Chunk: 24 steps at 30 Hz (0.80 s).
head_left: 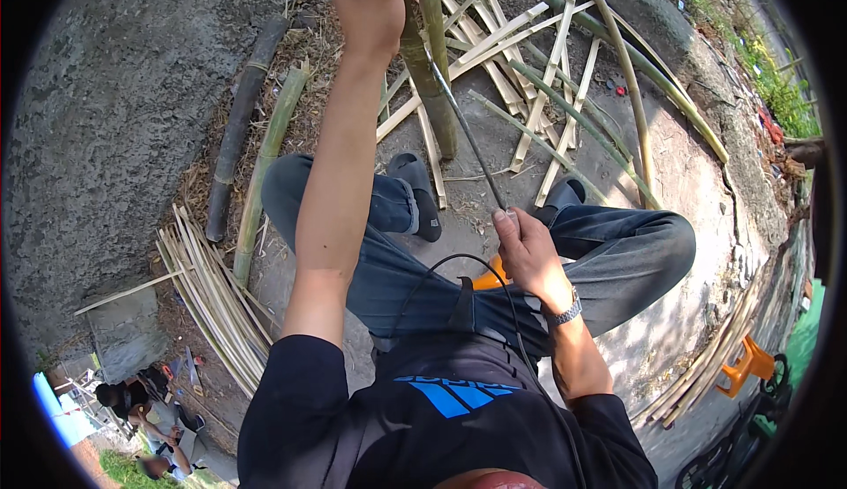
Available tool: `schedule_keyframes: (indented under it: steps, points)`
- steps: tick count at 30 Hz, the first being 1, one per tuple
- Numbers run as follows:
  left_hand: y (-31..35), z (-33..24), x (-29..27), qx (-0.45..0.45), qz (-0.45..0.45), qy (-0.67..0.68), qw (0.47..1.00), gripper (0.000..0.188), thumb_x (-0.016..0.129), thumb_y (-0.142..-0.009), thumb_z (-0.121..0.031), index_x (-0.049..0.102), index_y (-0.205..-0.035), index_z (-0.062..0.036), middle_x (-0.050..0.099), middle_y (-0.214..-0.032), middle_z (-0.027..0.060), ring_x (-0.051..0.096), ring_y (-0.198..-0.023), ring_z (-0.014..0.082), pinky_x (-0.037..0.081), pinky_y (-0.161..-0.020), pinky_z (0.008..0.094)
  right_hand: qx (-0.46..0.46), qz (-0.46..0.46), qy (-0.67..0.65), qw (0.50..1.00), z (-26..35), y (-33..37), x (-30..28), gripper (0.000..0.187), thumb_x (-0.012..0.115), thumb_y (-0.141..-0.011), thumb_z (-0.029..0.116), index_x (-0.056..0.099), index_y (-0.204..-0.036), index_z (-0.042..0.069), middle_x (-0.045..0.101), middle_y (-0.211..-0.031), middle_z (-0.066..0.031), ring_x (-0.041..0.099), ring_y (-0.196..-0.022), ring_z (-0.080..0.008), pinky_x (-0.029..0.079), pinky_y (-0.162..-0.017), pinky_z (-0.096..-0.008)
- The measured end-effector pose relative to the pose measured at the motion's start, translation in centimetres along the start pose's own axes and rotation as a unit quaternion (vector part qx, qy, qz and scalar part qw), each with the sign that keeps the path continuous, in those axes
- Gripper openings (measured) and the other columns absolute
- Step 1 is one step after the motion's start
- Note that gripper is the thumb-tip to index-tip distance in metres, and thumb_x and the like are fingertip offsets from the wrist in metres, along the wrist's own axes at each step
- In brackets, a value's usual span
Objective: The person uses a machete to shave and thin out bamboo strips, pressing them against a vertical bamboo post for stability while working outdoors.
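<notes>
At the top edge, my left hand (366,8) is closed around the upper end of a green bamboo pole (430,105), which stands upright between my feet. A narrower bamboo piece (430,4) is parted from the pole at the top. My right hand (529,249) grips a long knife (468,132), its thin blade seen nearly edge-on. The blade tip lies at the gap between pole and narrower piece; how deep it sits there I cannot tell. My left fingertips are partly cut off by the frame edge.
Pale split bamboo strips (529,74) lie scattered ahead. Several strips are bundled (212,299) at left, near a dark bamboo pole (238,127) and a green one (269,171). An orange stool (746,367) stands at right. People (163,427) sit at far lower left. A black cable (512,313) crosses my lap.
</notes>
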<state>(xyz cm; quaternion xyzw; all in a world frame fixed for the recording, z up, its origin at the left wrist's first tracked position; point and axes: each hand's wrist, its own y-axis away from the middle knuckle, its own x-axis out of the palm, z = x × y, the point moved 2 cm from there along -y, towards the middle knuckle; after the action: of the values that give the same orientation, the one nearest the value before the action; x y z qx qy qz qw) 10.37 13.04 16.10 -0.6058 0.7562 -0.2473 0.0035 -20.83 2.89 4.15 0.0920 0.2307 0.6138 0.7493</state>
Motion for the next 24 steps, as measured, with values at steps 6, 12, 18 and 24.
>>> schedule_keyframes:
  steps: [6,12,18,24]
  points:
    - [-2.7,2.1,-0.8,-0.011,-0.034,-0.074,0.997,0.073,0.055,-0.094,-0.076,0.067,-0.074,-0.0061,0.056,-0.065,-0.0020,0.045,-0.059,0.0093,0.037,-0.058,0.0305,0.024,0.014,0.074,0.997,5.2,-0.8,-2.7,0.057,0.055,-0.106,0.050,0.058,-0.085,-0.003,0.054,-0.060,-0.0104,0.053,-0.054,-0.0219,0.045,-0.055,-0.0377]
    - [-2.0,1.0,-2.0,-0.018,-0.067,-0.063,0.996,0.077,0.055,-0.093,-0.076,0.073,-0.088,-0.0017,0.066,-0.076,0.0014,0.059,-0.070,0.0110,0.046,-0.065,0.0304,-0.012,0.020,0.110,0.994,8.7,-0.9,-3.2,0.056,0.055,-0.106,0.047,0.061,-0.090,-0.007,0.058,-0.061,-0.0183,0.058,-0.058,-0.0329,0.047,-0.061,-0.0435]
    - [-0.7,1.5,-1.1,-0.034,-0.058,-0.099,0.993,0.072,0.055,-0.096,-0.072,0.074,-0.089,-0.0025,0.065,-0.075,-0.0006,0.056,-0.064,0.0103,0.045,-0.062,0.0294,-0.089,-0.026,0.136,0.986,-1.6,-4.3,0.0,0.052,0.054,-0.107,0.043,0.059,-0.095,-0.007,0.062,-0.074,-0.0281,0.061,-0.068,-0.0441,0.048,-0.066,-0.0479]
    - [0.2,-0.2,-1.9,-0.011,-0.058,-0.037,0.998,0.072,0.056,-0.096,-0.072,0.074,-0.092,-0.0019,0.067,-0.077,0.0017,0.059,-0.069,0.0118,0.047,-0.064,0.0301,0.041,0.066,0.089,0.993,10.2,-0.6,-3.3,0.062,0.054,-0.106,0.051,0.059,-0.083,-0.007,0.056,-0.064,-0.0204,0.062,-0.062,-0.0308,0.048,-0.062,-0.0449]
